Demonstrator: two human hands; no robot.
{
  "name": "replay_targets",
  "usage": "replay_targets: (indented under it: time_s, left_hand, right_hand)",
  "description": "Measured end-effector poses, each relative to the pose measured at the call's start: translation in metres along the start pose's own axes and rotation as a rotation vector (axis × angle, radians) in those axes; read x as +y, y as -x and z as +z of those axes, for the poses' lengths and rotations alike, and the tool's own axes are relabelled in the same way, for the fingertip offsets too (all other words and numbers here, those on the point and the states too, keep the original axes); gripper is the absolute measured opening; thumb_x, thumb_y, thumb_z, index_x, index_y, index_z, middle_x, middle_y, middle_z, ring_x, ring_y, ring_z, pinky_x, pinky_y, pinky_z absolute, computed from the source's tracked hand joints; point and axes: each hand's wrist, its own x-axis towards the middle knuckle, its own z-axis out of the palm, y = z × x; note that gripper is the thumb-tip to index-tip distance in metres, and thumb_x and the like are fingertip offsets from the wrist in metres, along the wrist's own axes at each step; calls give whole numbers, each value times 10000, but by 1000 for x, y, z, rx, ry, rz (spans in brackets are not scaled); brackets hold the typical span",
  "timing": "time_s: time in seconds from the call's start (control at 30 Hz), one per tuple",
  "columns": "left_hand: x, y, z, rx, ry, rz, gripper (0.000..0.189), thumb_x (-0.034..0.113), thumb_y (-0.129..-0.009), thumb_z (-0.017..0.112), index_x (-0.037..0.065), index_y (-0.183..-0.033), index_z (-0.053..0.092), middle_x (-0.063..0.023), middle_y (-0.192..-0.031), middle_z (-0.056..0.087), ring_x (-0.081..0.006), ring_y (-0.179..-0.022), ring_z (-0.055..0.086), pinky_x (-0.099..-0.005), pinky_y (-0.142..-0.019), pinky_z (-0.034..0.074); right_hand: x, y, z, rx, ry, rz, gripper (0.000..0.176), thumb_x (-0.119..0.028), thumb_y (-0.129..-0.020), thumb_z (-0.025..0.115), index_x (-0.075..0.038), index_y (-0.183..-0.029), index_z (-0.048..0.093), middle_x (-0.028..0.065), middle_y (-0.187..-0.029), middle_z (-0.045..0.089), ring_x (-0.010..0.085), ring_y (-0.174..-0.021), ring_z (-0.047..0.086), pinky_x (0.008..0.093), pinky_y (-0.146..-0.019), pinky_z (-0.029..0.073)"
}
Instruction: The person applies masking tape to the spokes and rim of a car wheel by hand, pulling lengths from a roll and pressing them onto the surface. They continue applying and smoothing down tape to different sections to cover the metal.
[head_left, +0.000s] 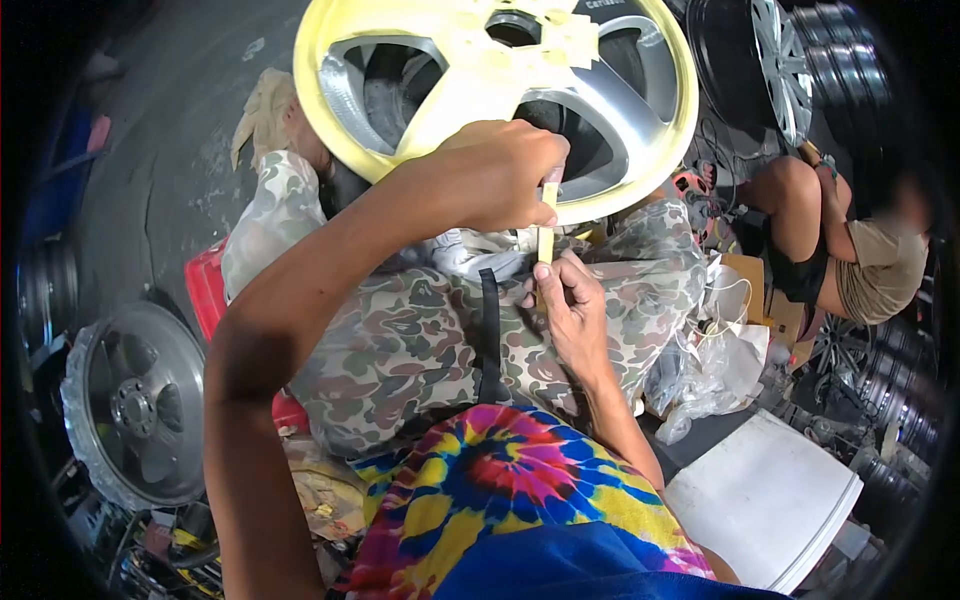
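A short strip of masking tape hangs upright just above the middle of the frame, stretched between two hands; the left hand, whose arm comes up from the lower left, is closed, with thumb and fingertips pinching the strip's upper end; the right hand, just below it, has its fingers curled in and pinches the lower end against the thumb. The strip's top lies against the lower edge of an alloy wheel that fills the upper centre of the frame, tilted toward the camera; yellowish tape already covers the wheel's outer lip and several spokes, while the spokes on the right side show bare silver. Below the hands are the person's knees in camouflage trousers, and a tie-dye shirt fills the lower centre. A red box shows at the left beside the trousers; a second bare silver wheel lies at the lower left; crumpled clear plastic bags sit right of centre, with a flat white board at the lower right; another person crouches at the right edge, near dark stacked wheels in the upper right.
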Motion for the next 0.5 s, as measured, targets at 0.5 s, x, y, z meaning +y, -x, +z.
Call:
replay_targets:
  time_s: [0.5]
  left_hand:
    - [8, -8, -2, -119, -146, -153, 468, 255, -747, 901, 64, -1056, 606, -88, -860, 669, -330, -911, 680, -452, -798, 512]
  right_hand:
    - [42, -35, -63, 244, 760, -276, 237, -127, -997, 660, 52, -868, 574, 181, -810, 535, 377, -723, 571, 489, -682, 462]
